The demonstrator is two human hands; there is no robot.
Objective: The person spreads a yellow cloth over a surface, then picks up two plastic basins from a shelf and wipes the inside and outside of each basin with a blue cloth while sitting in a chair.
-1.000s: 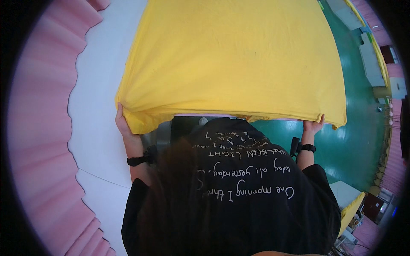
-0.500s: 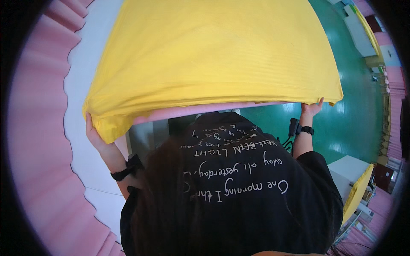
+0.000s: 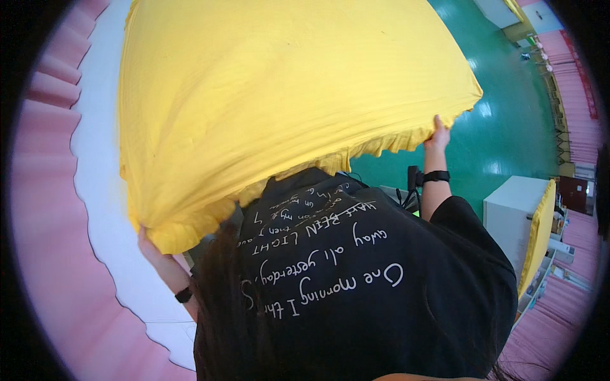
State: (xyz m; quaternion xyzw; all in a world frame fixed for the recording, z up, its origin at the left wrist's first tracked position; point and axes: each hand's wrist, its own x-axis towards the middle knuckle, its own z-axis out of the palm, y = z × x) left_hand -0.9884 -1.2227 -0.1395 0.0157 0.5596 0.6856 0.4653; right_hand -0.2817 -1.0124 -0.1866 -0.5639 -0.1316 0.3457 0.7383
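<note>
Green glossy floor [image 3: 508,127] right, white tabletop [image 3: 105,190] with pink pleated skirting [image 3: 44,209] left. Big yellow sheet [image 3: 279,108] up in the air, billowing, stretched corner to corner to spread flat. Left hand [image 3: 149,244] clenched on low corner, right hand [image 3: 438,133] gripping raised frilly edge.

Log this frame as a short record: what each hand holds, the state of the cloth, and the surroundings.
left hand: left hand grips the lower left corner of the yellow cloth
right hand: right hand grips the cloth's right edge, raised higher than the left
cloth state: spread wide and billowing in the air, frilled hem along its near edge
wrists: a black band on each
clothing: black shirt with white lettering
surroundings: green floor at right, pink pleated drape and white surface at left, white cabinet at right
</note>
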